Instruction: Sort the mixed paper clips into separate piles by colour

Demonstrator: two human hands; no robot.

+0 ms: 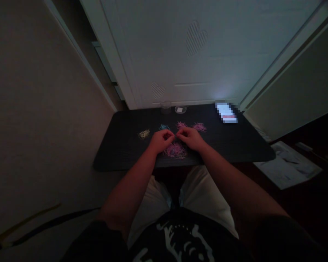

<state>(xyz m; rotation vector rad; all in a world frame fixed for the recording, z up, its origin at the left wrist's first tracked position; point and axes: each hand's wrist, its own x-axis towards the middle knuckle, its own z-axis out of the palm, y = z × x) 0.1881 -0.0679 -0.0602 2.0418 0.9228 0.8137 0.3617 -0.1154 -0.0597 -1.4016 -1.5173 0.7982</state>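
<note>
My left hand and my right hand are close together over the middle of a dark table, thumbs and fingertips pinched. Whatever lies between the fingertips is too small and dim to name. Just below them, near the front edge, spreads a mixed pile of thin, mostly pink and purple strands. Beyond my left hand is a small blue pile, and a yellowish pile lies further left. Behind my right hand are one pink pile and another pinkish pile.
A clear round container and a lid-like disc with a white label stand at the table's back edge. A lit phone lies at the back right. A white door rises behind. Papers lie low at the right.
</note>
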